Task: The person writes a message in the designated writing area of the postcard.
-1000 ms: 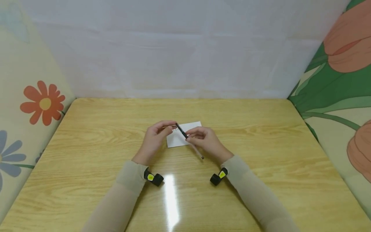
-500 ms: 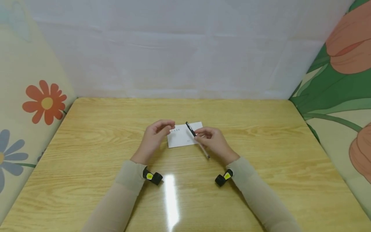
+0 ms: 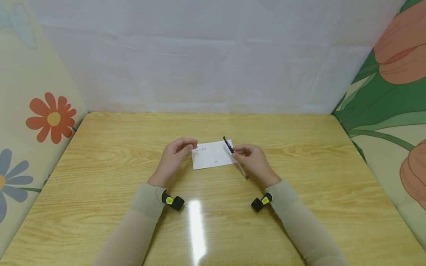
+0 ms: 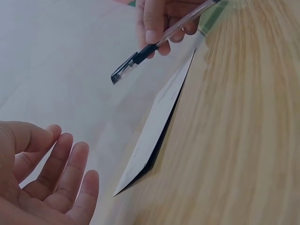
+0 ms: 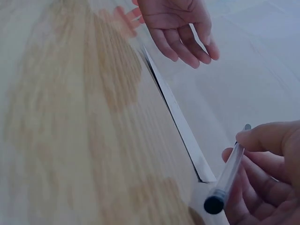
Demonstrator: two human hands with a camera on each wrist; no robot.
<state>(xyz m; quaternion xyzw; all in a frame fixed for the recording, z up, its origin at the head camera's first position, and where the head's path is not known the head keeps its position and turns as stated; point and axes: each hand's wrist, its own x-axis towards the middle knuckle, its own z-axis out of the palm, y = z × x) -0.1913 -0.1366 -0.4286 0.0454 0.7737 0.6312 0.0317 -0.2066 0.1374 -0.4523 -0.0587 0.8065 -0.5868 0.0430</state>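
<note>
Between thumb and fingers, my right hand (image 3: 254,160) pinches a capped pen (image 3: 229,145) with a clear barrel and a black cap and grip. The pen is tilted over the right end of a white card (image 3: 213,157) that lies on the table with small writing at its upper left. In the left wrist view the pen (image 4: 157,44) hangs above the card (image 4: 159,122). My left hand (image 3: 174,157) is at the card's left end, holding nothing, its fingers loosely bent. The right wrist view shows the dark end of the pen (image 5: 225,183) toward the camera.
The wood-grain table (image 3: 116,147) reaches a white cloth backdrop (image 3: 213,66) at the rear. Flower-printed panels (image 3: 53,118) stand along both sides. Each wrist carries a small black camera (image 3: 178,203). A bright light reflection runs down the front of the table.
My right hand has moved to the right with the pen, away from my left hand, uncovering more of the card. The left hand has shifted slightly left and no longer touches the pen.
</note>
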